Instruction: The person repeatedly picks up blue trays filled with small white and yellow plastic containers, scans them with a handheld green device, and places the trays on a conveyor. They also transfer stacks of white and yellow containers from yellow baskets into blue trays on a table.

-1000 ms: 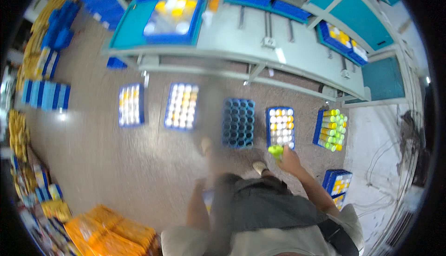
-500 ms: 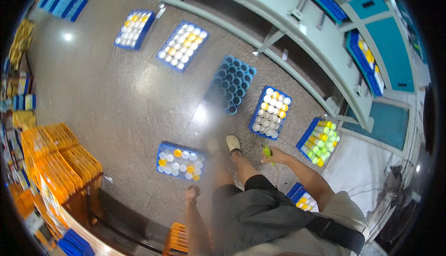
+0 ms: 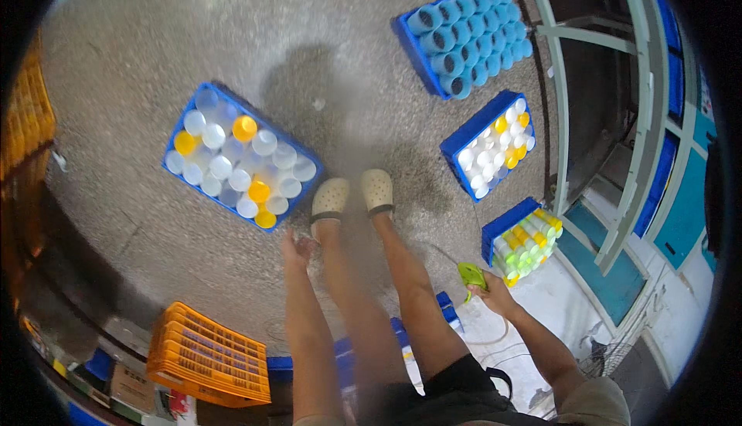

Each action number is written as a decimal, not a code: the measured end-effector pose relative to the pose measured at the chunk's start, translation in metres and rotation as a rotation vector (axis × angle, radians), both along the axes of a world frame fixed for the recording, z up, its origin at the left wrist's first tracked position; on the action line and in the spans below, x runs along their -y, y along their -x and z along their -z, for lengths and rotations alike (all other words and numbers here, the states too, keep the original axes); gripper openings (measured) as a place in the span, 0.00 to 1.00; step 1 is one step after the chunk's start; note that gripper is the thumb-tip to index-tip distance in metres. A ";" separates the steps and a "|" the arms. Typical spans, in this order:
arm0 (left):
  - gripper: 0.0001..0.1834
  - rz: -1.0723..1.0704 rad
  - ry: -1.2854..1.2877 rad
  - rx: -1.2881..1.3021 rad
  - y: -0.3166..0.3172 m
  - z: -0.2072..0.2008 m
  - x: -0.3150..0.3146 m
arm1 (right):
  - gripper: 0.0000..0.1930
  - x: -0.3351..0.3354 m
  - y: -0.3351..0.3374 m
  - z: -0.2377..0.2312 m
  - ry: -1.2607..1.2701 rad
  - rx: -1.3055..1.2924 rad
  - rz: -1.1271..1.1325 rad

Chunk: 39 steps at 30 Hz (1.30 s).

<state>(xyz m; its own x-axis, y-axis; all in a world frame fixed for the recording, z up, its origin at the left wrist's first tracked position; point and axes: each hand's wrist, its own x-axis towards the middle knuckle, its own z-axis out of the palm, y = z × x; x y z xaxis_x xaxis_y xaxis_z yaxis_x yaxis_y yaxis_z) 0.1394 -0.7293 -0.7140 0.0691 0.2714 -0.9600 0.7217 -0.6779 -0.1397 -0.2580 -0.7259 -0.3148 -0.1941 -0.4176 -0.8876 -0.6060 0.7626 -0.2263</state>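
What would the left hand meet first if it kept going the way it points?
Probably the blue crate of white and yellow cones: the empty left hand points up-left toward its near edge. Only bare floor seems to lie between, though depth is unclear.

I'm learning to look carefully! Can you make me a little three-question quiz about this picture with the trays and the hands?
1. True or false: the right hand holds a green cone.
2. Which tray lies closest to the left hand?
A. the tray of all-blue tubes
B. the tray of white and orange cones
C. the tray of green and yellow cones
3. Fill in: the stacked crates at the lower left are ____ in colour.

Key
1. True: a green cone is in its fingers.
2. B
3. orange
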 end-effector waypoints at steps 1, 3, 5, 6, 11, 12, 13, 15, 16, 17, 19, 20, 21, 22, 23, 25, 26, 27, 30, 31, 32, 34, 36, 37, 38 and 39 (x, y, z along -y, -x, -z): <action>0.34 -0.013 0.072 0.007 0.000 0.024 0.002 | 0.21 -0.003 -0.002 0.010 -0.095 -0.072 -0.168; 0.30 -0.269 0.272 -0.052 -0.002 0.067 0.011 | 0.19 -0.004 -0.006 0.028 -0.337 -0.071 0.143; 0.25 -0.626 0.437 0.083 0.008 0.092 0.014 | 0.18 -0.002 -0.011 0.037 -0.450 -0.096 0.349; 0.25 -0.606 0.451 0.109 0.010 0.100 0.017 | 0.17 0.001 -0.015 0.036 -0.409 -0.022 0.416; 0.22 -0.542 0.388 0.156 -0.032 0.066 0.046 | 0.16 0.017 -0.043 -0.006 -0.350 0.024 0.384; 0.22 -0.523 0.379 0.142 -0.048 0.045 0.054 | 0.15 0.018 -0.048 -0.024 -0.320 0.025 0.327; 0.22 -0.474 0.328 0.104 -0.064 0.021 0.061 | 0.16 0.020 -0.053 -0.043 -0.220 0.040 0.300; 0.21 -0.331 0.202 0.105 -0.095 -0.039 0.078 | 0.18 0.020 -0.063 -0.082 -0.203 -0.042 0.178; 0.21 -0.271 0.305 0.193 -0.101 -0.077 0.081 | 0.18 0.019 -0.070 -0.101 -0.172 -0.054 0.121; 0.20 -0.213 0.272 0.281 -0.108 -0.115 0.089 | 0.19 0.017 -0.081 -0.117 -0.047 -0.046 0.080; 0.20 0.088 0.226 0.442 -0.122 -0.203 0.092 | 0.19 0.014 -0.101 -0.150 -0.033 -0.054 -0.013; 0.20 0.326 0.191 0.521 -0.127 -0.249 0.094 | 0.19 0.012 -0.116 -0.167 -0.056 -0.065 -0.039; 0.20 0.547 0.149 0.590 -0.128 -0.290 0.100 | 0.19 0.011 -0.133 -0.182 -0.017 -0.047 -0.107; 0.24 0.732 0.213 0.626 -0.131 -0.333 0.105 | 0.19 0.012 -0.153 -0.197 0.006 -0.035 -0.158; 0.24 0.934 0.261 0.711 -0.131 -0.370 0.113 | 0.18 0.014 -0.173 -0.212 0.040 -0.029 -0.210; 0.28 1.255 0.399 0.810 -0.118 -0.436 0.127 | 0.17 0.020 -0.215 -0.241 0.235 0.027 -0.185; 0.31 1.364 0.487 0.834 -0.107 -0.465 0.131 | 0.16 0.024 -0.233 -0.255 0.147 0.047 -0.226; 0.34 1.476 0.590 0.852 -0.093 -0.490 0.138 | 0.16 0.028 -0.247 -0.267 0.090 0.064 -0.260; 0.48 1.715 0.852 0.792 -0.038 -0.553 0.146 | 0.16 0.030 -0.264 -0.305 0.357 -0.040 -0.063; 0.48 1.797 0.906 0.820 -0.016 -0.572 0.143 | 0.16 0.022 -0.261 -0.319 0.338 -0.061 -0.001; 0.48 1.869 0.933 0.749 0.004 -0.589 0.142 | 0.16 0.010 -0.256 -0.333 0.328 -0.077 0.065; 0.49 1.993 1.049 0.651 0.040 -0.618 0.134 | 0.17 -0.025 -0.249 -0.362 0.352 -0.165 0.192; 0.49 2.094 1.226 0.611 0.068 -0.639 0.116 | 0.18 -0.081 -0.248 -0.393 0.386 -0.309 0.327; 0.48 2.148 1.273 0.586 0.079 -0.647 0.104 | 0.19 -0.110 -0.250 -0.405 0.361 -0.364 0.366; 0.48 2.202 1.319 0.561 0.088 -0.654 0.089 | 0.19 -0.139 -0.254 -0.415 0.312 -0.411 0.428; 0.46 2.171 1.430 0.523 0.091 -0.662 0.074 | 0.19 -0.166 -0.260 -0.424 0.338 -0.469 0.487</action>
<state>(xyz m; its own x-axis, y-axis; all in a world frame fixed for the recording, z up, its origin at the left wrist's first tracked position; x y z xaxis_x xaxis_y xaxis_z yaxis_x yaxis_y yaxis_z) 0.0480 -0.8031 -0.0515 -0.5728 -0.7681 -0.2864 -0.7418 0.3370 0.5798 0.0022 -0.5600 0.1090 -0.7520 -0.4232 -0.5054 -0.3088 0.9035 -0.2970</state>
